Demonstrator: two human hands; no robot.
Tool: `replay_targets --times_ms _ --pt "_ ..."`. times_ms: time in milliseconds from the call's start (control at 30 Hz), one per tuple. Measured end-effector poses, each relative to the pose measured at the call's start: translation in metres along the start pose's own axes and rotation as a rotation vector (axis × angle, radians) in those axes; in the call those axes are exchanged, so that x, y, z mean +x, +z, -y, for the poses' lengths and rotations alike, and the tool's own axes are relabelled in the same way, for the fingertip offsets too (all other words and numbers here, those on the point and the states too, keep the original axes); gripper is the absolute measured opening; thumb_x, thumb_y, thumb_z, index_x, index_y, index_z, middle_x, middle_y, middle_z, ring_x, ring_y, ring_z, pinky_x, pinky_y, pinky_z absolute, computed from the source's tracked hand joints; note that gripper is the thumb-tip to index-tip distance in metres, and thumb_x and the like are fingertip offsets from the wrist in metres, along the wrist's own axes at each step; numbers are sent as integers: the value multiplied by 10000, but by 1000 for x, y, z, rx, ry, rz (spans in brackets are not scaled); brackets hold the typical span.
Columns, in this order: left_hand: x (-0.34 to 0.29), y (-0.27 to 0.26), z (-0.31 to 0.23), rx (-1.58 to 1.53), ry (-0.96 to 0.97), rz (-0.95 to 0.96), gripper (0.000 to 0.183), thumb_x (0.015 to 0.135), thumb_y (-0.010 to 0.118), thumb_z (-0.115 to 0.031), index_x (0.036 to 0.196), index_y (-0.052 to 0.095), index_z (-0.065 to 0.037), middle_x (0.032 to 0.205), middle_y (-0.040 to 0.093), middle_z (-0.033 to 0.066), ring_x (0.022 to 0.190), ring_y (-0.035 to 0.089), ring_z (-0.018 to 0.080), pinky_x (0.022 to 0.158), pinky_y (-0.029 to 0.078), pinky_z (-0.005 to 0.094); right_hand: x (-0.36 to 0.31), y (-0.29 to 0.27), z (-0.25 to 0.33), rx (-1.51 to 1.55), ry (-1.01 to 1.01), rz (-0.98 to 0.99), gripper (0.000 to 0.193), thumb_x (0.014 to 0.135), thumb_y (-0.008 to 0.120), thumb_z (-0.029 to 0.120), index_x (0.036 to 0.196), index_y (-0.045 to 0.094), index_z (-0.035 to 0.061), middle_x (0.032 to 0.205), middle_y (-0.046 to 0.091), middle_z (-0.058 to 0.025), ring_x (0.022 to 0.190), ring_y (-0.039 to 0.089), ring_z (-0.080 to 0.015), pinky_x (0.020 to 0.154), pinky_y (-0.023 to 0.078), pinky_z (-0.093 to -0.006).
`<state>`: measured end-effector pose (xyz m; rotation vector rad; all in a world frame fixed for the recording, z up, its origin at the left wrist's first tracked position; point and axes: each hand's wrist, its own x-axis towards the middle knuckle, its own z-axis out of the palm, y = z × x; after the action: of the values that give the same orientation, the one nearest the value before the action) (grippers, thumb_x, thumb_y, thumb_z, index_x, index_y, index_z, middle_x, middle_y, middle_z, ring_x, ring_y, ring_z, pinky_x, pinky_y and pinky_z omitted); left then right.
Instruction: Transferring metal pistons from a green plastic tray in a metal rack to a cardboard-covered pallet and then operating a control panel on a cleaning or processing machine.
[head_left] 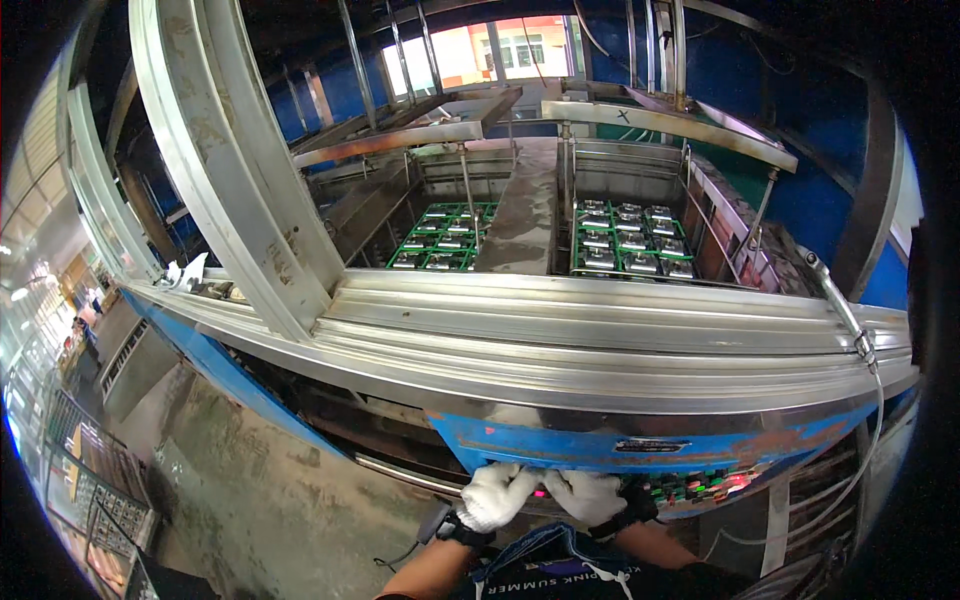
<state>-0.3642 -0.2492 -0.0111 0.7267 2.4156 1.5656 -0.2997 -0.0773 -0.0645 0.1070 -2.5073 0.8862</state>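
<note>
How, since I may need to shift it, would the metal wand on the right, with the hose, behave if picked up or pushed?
The metal wand is probably stiff, given its straight, shiny shaft. The pale hose likely flops and may tug at it, since it hangs in a loose curve. Being slim and rod-like, the wand might roll.

White gloves point(494, 499), black wrist straps point(464, 529), dark lettered top point(556, 572).

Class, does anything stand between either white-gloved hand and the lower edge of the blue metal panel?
Nothing visible does. The white-gloved left hand and white-gloved right hand are both close at the lower edge of the blue metal panel; whether they touch it cannot be told.
</note>
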Motion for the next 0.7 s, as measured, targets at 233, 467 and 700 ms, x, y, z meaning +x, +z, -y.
replay_targets --times_ms 233,467,700 --pt "8 15 15 285 -152 98 348 916 599 -355 805 680 -35 792 652 203 766 663 375 650 530 416 -7 14 3 28 151 104 343 884 666 364 1093 674 92 1082 620 -195 1030 575 -392 830 456 -568" --pt "14 11 17 309 -100 192 382 949 532 -380 858 684 -41 826 661 202 809 665 374 694 529 429 -17 39 -22 -109 408 104 464 887 562 561 1093 697 169 1169 640 -124 1039 598 -399 871 485 -523" --pt "11 12 15 287 8 200 376 963 522 -374 921 681 -35 883 674 200 868 659 370 747 533 423 -19 38 -28 -287 357 108 388 906 604 429 1074 708 95 1042 697 -137 899 665 -357 840 523 -454"
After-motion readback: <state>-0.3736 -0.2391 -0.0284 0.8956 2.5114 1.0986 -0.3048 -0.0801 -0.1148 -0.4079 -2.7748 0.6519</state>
